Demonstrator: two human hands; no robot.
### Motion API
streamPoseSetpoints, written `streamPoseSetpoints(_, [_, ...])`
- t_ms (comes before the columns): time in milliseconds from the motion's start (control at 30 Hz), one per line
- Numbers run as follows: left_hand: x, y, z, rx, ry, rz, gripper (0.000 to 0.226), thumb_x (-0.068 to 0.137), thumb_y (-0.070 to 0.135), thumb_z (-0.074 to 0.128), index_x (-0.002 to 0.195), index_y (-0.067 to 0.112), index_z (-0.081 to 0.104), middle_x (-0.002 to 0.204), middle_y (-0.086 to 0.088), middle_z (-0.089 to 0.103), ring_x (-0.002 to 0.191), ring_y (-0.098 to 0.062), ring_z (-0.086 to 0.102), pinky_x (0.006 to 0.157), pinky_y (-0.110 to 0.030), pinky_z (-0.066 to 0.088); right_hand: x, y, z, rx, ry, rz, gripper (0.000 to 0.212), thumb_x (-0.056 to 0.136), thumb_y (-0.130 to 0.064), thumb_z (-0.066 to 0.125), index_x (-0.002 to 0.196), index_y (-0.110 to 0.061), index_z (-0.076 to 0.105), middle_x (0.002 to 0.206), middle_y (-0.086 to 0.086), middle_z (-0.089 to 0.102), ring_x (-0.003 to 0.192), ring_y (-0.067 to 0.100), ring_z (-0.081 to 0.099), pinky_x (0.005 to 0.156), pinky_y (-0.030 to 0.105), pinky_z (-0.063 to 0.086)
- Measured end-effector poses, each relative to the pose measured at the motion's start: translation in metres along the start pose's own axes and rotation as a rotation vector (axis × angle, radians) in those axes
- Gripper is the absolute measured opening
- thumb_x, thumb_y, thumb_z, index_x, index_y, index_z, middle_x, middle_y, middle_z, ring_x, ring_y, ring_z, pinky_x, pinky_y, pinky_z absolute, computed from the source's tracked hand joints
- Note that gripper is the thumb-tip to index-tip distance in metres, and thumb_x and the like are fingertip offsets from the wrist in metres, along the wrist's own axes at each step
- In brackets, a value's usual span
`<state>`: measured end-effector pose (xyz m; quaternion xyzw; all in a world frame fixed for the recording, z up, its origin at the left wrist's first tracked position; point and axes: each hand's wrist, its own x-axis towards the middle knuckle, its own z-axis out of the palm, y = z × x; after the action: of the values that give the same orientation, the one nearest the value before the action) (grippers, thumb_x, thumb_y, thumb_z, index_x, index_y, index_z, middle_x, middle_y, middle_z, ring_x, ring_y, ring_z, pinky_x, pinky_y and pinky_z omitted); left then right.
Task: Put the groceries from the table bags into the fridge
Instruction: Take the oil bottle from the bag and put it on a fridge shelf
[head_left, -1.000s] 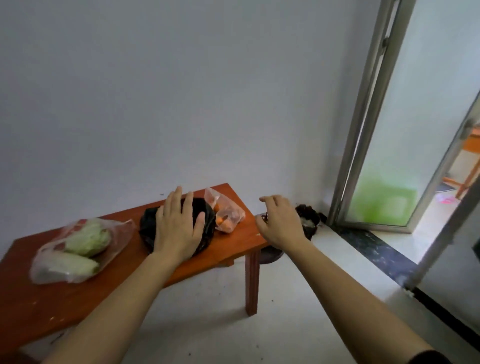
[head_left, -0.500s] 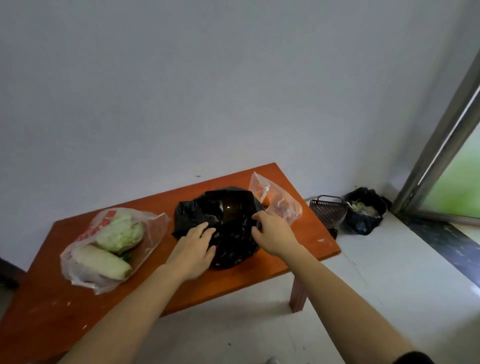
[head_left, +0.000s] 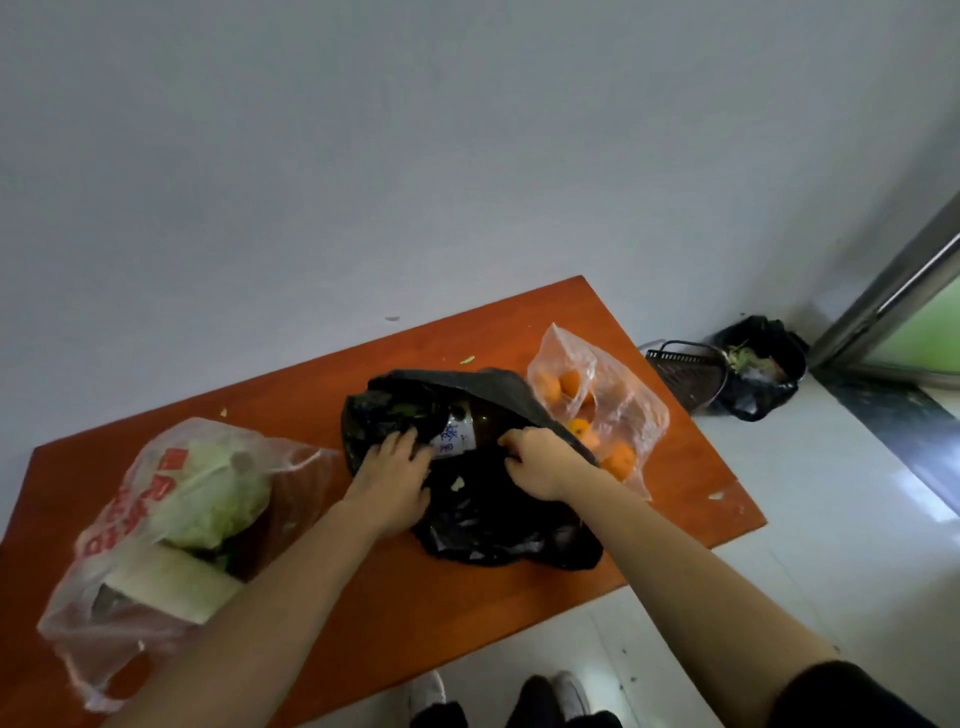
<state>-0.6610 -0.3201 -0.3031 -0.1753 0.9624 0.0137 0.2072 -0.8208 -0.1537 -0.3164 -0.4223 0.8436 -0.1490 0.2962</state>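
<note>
A black plastic bag (head_left: 498, 525) lies in the middle of the orange-brown table (head_left: 691, 467), its mouth pulled open. Inside shows a dark glass bottle (head_left: 467, 423) with a white label bearing blue characters. My left hand (head_left: 389, 478) reaches into the bag's mouth, fingers on the plastic beside the bottle. My right hand (head_left: 537, 460) pinches the bag's upper edge and holds it up. To the right sits a clear bag of oranges (head_left: 597, 410). At the left a white bag with red print (head_left: 156, 519) holds a green cabbage (head_left: 213, 493) and a pale long vegetable (head_left: 171, 582).
The table stands against a plain grey wall. On the white floor to its right sit a dark slatted basket (head_left: 685, 374) and a bin lined with black plastic (head_left: 761, 374). A metal door frame (head_left: 893, 291) rises at the far right. My shoes (head_left: 566, 693) show at the bottom.
I have come closer to the table and look further down. The black bag's mouth has been pulled open, and the bottle inside now shows; my right hand lifted the bag's edge.
</note>
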Motion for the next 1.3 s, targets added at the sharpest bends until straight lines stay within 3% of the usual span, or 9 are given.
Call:
streamPoseSetpoints(167, [0.045,-0.075,-0.01,-0.024,-0.031,-0.047,0.066,0.098,0.045,0.046,0.153,0.018,0.025,0.161,-0.013,0.02,0.148,-0.034,0.017,0.119,-0.05,0.023,0.042,-0.028,0.009,-0.042,-0.031,0.136,0.04,0.097,-0.016,0.05,0.135,-0.001,0.049,0.131,0.022,0.056,0.116,0.039,0.056,0.09,0.037,0.047])
streamPoseSetpoints(333, [0.079,-0.11,0.0,-0.055,-0.068,0.047,0.079,0.091,0.047,0.057,0.155,0.018,0.02,0.156,-0.01,0.028,0.143,-0.033,0.027,0.115,-0.049,0.029,0.081,-0.055,0.022,-0.112,-0.057,0.209,0.061,0.096,-0.014,0.053,0.152,-0.007,0.028,0.15,0.02,0.033,0.131,0.043,0.042,0.101,0.048,0.047])
streamPoseSetpoints(600, [0.102,-0.119,0.03,-0.111,-0.064,0.106,0.117,0.072,0.045,0.076,0.157,0.019,0.002,0.159,-0.012,0.018,0.145,-0.035,0.02,0.117,-0.049,0.023,0.113,-0.051,0.028,-0.255,-0.042,0.319,0.075,0.092,-0.015,0.059,0.157,-0.013,0.021,0.158,0.014,0.031,0.145,0.034,0.032,0.118,0.044,0.033])
streamPoseSetpoints(733, [0.108,-0.124,0.034,-0.333,-0.101,0.037,0.099,0.08,0.055,0.066,0.155,0.025,0.009,0.155,-0.012,0.025,0.144,-0.037,0.019,0.113,-0.053,0.031,0.137,-0.043,0.031,-0.278,-0.055,0.397,0.08,0.096,-0.024,0.057,0.161,-0.018,0.01,0.167,0.011,0.009,0.154,0.032,0.012,0.125,0.044,0.015])
streamPoseSetpoints(833, [0.109,-0.116,0.033,-0.319,-0.086,0.015,0.085,0.085,0.063,0.054,0.151,0.024,0.016,0.152,-0.014,0.029,0.14,-0.038,0.025,0.109,-0.054,0.032,0.147,-0.041,0.034,-0.258,-0.011,0.476,0.074,0.099,-0.026,0.051,0.161,-0.017,0.011,0.167,0.014,0.009,0.154,0.032,0.012,0.125,0.043,0.012])
streamPoseSetpoints(933, [0.112,-0.105,0.028,-0.192,-0.084,0.013,0.1,0.076,0.077,0.054,0.148,0.018,0.018,0.148,-0.017,0.033,0.136,-0.039,0.031,0.108,-0.056,0.03,0.139,-0.036,0.034,-0.252,-0.038,0.453,0.073,0.101,-0.027,0.05,0.161,-0.017,0.01,0.167,0.013,0.009,0.153,0.03,0.013,0.125,0.041,0.013])
streamPoseSetpoints(1067, [0.123,-0.081,0.021,0.03,0.021,0.162,0.12,0.064,0.085,0.06,0.152,0.015,0.017,0.152,-0.015,0.031,0.141,-0.037,0.026,0.112,-0.059,0.023,0.11,-0.018,0.014,0.053,-0.191,0.409,0.087,0.085,-0.027,0.074,0.156,-0.017,0.024,0.155,0.012,0.036,0.138,0.028,0.04,0.111,0.033,0.036])
streamPoseSetpoints(1167, [0.132,-0.055,0.021,0.099,0.003,0.33,0.123,0.064,0.08,0.065,0.156,0.02,0.011,0.154,-0.011,0.03,0.142,-0.034,0.026,0.113,-0.059,0.021,0.086,-0.01,-0.004,0.351,-0.264,0.497,0.072,0.085,-0.03,0.073,0.147,-0.029,0.037,0.139,0.007,0.048,0.12,0.024,0.051,0.087,0.028,0.043])
streamPoseSetpoints(1300, [0.137,-0.028,0.025,0.108,-0.133,0.338,0.131,0.059,0.081,0.07,0.157,0.02,0.009,0.153,-0.008,0.034,0.138,-0.032,0.035,0.112,-0.057,0.025,0.064,-0.01,-0.013,0.689,-0.18,0.488,0.066,0.095,-0.047,0.059,0.154,-0.026,0.037,0.153,-0.007,0.037,0.144,0.016,0.031,0.105,0.03,0.031])
